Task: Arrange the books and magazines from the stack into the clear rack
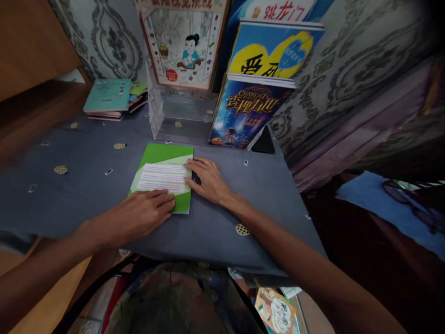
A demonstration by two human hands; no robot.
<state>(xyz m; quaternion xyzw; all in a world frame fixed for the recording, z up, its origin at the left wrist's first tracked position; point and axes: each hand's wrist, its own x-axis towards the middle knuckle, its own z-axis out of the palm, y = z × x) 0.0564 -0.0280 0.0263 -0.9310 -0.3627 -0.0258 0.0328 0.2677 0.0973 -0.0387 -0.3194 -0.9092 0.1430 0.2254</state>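
Observation:
A green booklet (153, 157) with white text bands on its cover lies flat on the cloth-covered table, its print facing upside down to me. My left hand (148, 211) rests across its lower left part, with the fingers stretched out flat. At the booklet's right edge, my right hand (206, 178) touches the cover with its fingertips, thumb and fingers apart. Neither hand grips the booklet.
Beyond the booklet stands a clear acrylic rack (181, 116) holding a framed-looking picture book (184, 46). Beside it, a blue book (248, 111) stands before a yellow-heart book (271, 51). A stack of booklets (107, 97) lies back left. Glasses (399, 192) lie on blue cloth at right.

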